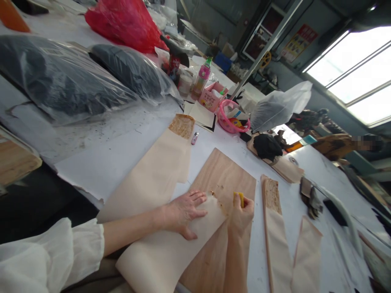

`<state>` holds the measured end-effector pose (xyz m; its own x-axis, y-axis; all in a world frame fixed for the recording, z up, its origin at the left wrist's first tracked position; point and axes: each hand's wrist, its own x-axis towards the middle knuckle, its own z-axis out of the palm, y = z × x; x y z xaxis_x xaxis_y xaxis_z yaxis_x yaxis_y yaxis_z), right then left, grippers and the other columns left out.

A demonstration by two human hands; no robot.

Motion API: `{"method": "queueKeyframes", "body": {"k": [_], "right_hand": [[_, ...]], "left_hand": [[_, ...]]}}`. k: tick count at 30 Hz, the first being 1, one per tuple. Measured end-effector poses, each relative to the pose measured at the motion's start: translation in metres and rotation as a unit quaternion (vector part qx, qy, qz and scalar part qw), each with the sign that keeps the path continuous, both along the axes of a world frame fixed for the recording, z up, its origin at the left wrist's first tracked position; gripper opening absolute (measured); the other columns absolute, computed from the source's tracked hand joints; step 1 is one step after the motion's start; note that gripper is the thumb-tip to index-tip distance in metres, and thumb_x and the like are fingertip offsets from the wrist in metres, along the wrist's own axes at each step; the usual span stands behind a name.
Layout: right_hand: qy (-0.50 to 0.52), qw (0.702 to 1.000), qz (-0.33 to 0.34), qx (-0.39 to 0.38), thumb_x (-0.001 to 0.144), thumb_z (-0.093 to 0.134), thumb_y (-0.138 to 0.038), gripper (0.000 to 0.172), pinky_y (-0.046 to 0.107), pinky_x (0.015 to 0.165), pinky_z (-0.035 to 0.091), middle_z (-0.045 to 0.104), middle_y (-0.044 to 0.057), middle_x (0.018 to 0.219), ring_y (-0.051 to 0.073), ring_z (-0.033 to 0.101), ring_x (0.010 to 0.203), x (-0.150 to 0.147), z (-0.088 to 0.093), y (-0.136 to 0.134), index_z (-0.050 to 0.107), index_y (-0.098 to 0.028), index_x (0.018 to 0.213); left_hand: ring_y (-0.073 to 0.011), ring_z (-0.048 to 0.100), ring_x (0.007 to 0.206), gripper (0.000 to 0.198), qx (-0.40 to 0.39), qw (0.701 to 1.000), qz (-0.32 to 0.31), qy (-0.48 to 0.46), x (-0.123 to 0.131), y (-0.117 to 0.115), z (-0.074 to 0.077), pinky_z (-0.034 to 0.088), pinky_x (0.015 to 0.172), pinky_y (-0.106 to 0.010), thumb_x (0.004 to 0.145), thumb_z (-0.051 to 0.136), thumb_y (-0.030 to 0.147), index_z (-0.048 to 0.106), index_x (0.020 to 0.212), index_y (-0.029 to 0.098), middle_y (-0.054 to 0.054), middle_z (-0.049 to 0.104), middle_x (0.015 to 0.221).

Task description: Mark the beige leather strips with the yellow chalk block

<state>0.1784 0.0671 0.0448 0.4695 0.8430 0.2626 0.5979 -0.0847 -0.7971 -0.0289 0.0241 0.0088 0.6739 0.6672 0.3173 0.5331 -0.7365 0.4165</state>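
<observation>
My left hand lies flat with fingers spread on a beige leather-like sheet, pressing it down onto a plywood board. My right hand is closed around a small yellow block at the sheet's frayed far end. A second beige strip with a brown glued end lies to the left on the white table.
More beige strips lie to the right, with dark pieces beyond. Clear bags of black material, a red bag, a pink bottle, a pink basket and a lighter stand at the back.
</observation>
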Motion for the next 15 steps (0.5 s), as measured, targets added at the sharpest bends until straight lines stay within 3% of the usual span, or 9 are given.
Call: {"method": "queueKeyframes", "body": {"k": [4,8,10,12,15], "right_hand": [[0.010,0.998,0.051,-0.037,0.083,0.061,-0.054,0.036,0.027,0.060,0.046,0.062,0.000,0.076,0.017,0.058,0.067,0.004,-0.003,-0.039,0.056,-0.019,0.087],[-0.006,0.993,0.081,-0.080,0.081,0.063,-0.054,0.034,0.029,0.063,0.045,0.065,0.001,0.077,0.020,0.061,0.069,0.001,-0.017,-0.071,0.058,-0.021,0.086],[-0.020,0.993,0.077,-0.091,0.081,0.062,-0.054,0.034,0.030,0.064,0.043,0.067,0.002,0.079,0.021,0.061,0.071,0.000,-0.022,-0.079,0.058,-0.021,0.087],[-0.031,0.993,0.067,-0.094,0.082,0.061,-0.054,0.033,0.030,0.064,0.041,0.067,0.003,0.082,0.022,0.061,0.072,0.000,-0.025,-0.082,0.059,-0.021,0.089],[-0.034,0.994,0.058,-0.092,0.082,0.061,-0.052,0.032,0.030,0.064,0.041,0.067,0.003,0.082,0.022,0.061,0.071,0.001,-0.027,-0.080,0.059,-0.021,0.089]], "left_hand": [[-0.0360,0.044,0.131,0.071,0.005,0.997,-0.072,0.038,-0.018,0.009,0.014,0.030,0.111,-0.048,0.059,0.078,0.063,0.067,0.114,0.019,-0.019,0.049,0.138],[-0.0368,0.047,0.127,0.064,-0.010,0.992,-0.094,0.084,-0.023,0.011,0.034,0.037,0.105,-0.048,0.053,0.085,0.056,0.070,0.104,0.021,-0.018,0.054,0.133],[-0.0348,0.055,0.117,0.049,-0.007,0.992,-0.069,0.102,-0.012,0.009,0.042,0.044,0.098,-0.044,0.055,0.086,0.050,0.071,0.089,0.018,-0.016,0.062,0.119],[-0.0291,0.062,0.102,0.033,0.006,0.994,-0.022,0.103,0.005,0.006,0.045,0.049,0.086,-0.037,0.066,0.083,0.042,0.067,0.079,0.016,-0.012,0.067,0.102],[-0.0276,0.062,0.098,0.027,0.014,0.995,0.050,0.088,0.030,-0.002,0.036,0.050,0.083,-0.036,0.078,0.075,0.035,0.064,0.088,0.012,-0.015,0.066,0.101]]}}
